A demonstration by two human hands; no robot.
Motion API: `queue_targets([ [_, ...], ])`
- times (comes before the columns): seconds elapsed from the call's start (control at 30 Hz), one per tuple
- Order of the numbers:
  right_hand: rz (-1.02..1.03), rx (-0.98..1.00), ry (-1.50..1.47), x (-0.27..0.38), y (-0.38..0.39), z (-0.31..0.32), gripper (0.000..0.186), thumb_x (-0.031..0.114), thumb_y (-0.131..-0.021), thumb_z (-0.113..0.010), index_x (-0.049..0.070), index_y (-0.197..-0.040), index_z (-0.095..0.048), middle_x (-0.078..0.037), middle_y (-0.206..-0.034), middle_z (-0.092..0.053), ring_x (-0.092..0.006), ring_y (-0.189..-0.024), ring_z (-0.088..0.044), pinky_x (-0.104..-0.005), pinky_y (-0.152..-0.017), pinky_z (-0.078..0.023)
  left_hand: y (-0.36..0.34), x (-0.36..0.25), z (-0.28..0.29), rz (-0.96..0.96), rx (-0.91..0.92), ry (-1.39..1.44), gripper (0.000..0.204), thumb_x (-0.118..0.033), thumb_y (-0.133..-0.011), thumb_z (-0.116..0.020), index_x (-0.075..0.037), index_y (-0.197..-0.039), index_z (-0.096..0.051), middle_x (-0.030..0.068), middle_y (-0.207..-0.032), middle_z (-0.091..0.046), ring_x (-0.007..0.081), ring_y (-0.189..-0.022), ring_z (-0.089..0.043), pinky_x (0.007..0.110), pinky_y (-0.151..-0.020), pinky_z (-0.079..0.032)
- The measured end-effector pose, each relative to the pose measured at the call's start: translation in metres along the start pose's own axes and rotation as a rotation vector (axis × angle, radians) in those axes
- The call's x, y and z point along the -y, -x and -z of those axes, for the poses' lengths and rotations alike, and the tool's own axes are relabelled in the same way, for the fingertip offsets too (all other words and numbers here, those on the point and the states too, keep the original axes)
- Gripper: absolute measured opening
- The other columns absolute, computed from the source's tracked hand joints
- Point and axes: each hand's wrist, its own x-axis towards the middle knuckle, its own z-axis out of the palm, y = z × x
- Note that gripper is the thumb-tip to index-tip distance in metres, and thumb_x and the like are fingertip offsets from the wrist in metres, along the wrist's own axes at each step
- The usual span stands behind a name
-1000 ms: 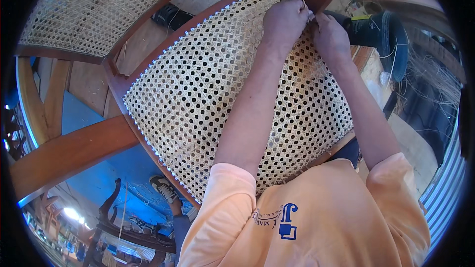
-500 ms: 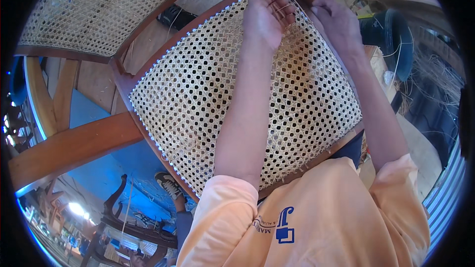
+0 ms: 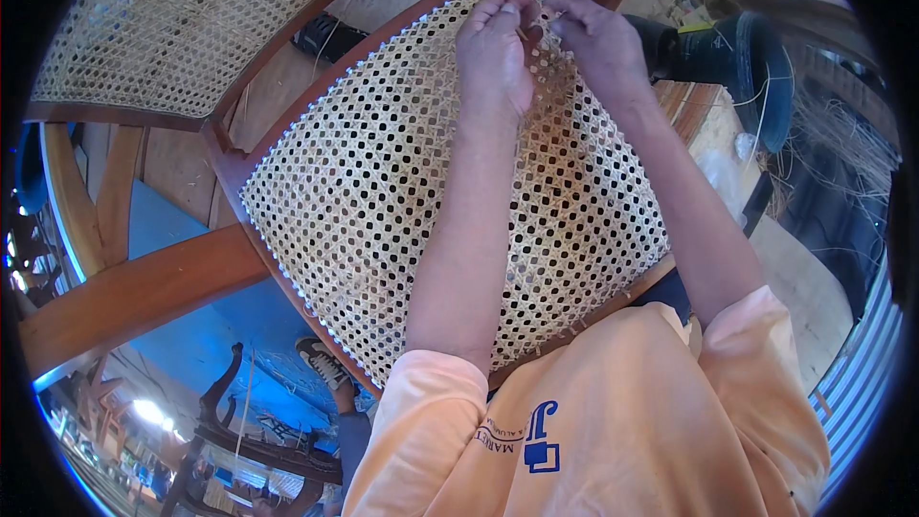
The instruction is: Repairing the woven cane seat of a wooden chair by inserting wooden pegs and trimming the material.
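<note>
A woven cane seat [image 3: 383, 201] in a reddish-brown wooden frame [image 3: 359, 56] lies in front of me, its open mesh full of small holes. My left hand [image 3: 496, 53] is over the seat's far corner, palm turned up, fingers curled in with the thumb against them. Just to its right, my right hand [image 3: 605, 46] reaches over the seat's right edge. Its thumb and forefinger are pinched close to the left fingertips. Whatever lies between the fingers of either hand is too fine to make out.
Another woven cane panel [image 3: 191, 24] stands at the upper left. A dark green container [image 3: 766, 86] and a wooden block [image 3: 694, 110] are on the right, near a tangle of loose strands [image 3: 842, 148]. A wooden beam [image 3: 144, 292] runs on the left, above a shoe [image 3: 324, 364].
My right hand has come left and slightly down, from beyond the seat's edge to beside my left hand. My left fingers have curled in. The view has shifted a little.
</note>
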Motion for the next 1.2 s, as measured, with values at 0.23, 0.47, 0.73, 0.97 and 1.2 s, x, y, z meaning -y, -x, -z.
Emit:
queue_targets([
  [0.23, -0.185, -0.061, -0.213, -0.012, -0.008, 0.037, 0.013, 0.009, -0.082, -0.058, 0.005, -0.094, -0.061, -0.001, -0.079, -0.062, -0.0048, -0.068, -0.055, -0.0183, -0.059, -0.041, -0.021, 0.004, -0.001, -0.012, -0.021, -0.697, 0.021, -0.015, -0.084, -0.052, 0.0, -0.095, -0.061, 0.0045, -0.078, -0.062, 0.014, -0.069, -0.058, 0.029, -0.063, -0.045],
  [0.47, -0.127, -0.109, -0.146, -0.032, -0.007, 0.03, 0.012, 0.008, -0.08, -0.059, 0.004, -0.092, -0.062, 0.0, -0.076, -0.063, -0.0037, -0.068, -0.054, -0.0182, -0.059, -0.041, -0.029, 0.009, -0.014, -0.214, 0.159, -1.339, 0.024, -0.025, -0.075, -0.06, -0.004, -0.085, -0.066, 0.0165, -0.078, -0.063, 0.0282, -0.075, -0.062, 0.037, -0.069, -0.047],
  [0.73, -0.128, -0.162, 0.161, -0.032, -0.001, 0.016, 0.016, 0.018, -0.078, -0.061, 0.007, -0.089, -0.063, -0.013, -0.083, -0.064, -0.0259, -0.077, -0.062, -0.0326, -0.073, -0.047, -0.027, 0.018, -0.014, -0.303, 0.144, -1.458, 0.021, -0.028, -0.075, -0.061, -0.008, -0.081, -0.065, 0.0108, -0.075, -0.064, 0.0273, -0.072, -0.061, 0.038, -0.066, -0.047],
  [0.97, -0.034, -0.197, 0.417, -0.02, 0.008, 0.009, 0.011, 0.016, -0.082, -0.055, 0.008, -0.087, -0.061, -0.014, -0.082, -0.063, -0.032, -0.077, -0.06, -0.0383, -0.07, -0.048, -0.029, 0.023, -0.015, -0.337, 0.084, -1.468, 0.021, -0.03, -0.076, -0.062, -0.01, -0.08, -0.066, 0.0096, -0.074, -0.064, 0.0267, -0.071, -0.061, 0.038, -0.064, -0.047],
  [1.2, 0.003, -0.191, 0.471, -0.024, 0.002, 0.006, 0.011, 0.016, -0.083, -0.053, 0.007, -0.087, -0.058, -0.015, -0.084, -0.063, -0.0338, -0.076, -0.061, -0.0408, -0.068, -0.048, -0.028, 0.018, -0.011, -0.327, 0.12, -1.408, 0.025, -0.031, -0.075, -0.061, -0.008, -0.081, -0.067, 0.0126, -0.075, -0.064, 0.0286, -0.074, -0.061, 0.038, -0.066, -0.047],
])
